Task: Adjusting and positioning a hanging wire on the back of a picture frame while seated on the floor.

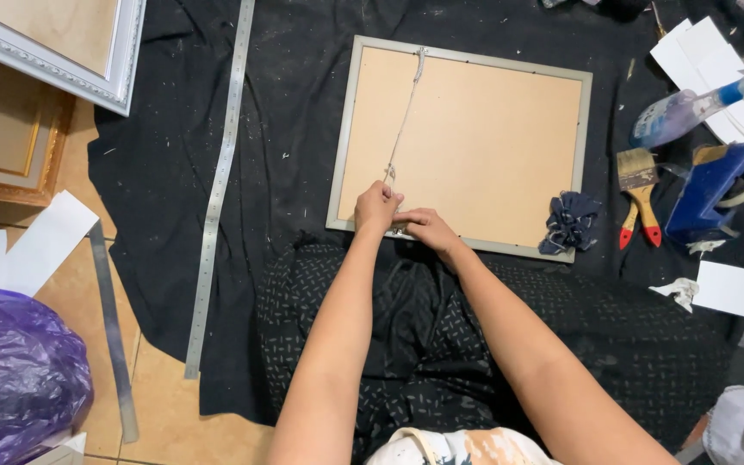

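A picture frame [458, 57] lies face down on a black cloth, its tan backing board up and its silver rim showing. A pale cord [406, 112] runs from the frame's far edge to its near edge. My left hand [377, 207] pinches the cord's near end at the frame's near edge. My right hand [424, 228] sits right beside it, fingers curled at the same spot on the rim. What the fingertips grip is partly hidden.
A long steel ruler [220, 185] lies at the left on the black cloth [165, 155]. At the right are a dark rag [569, 222], a paintbrush [639, 194], a blue tape dispenser [716, 189], a spray bottle [699, 103] and white cards [734, 289]. More frames [62, 43] and a purple bag [15, 370] lie at the left.
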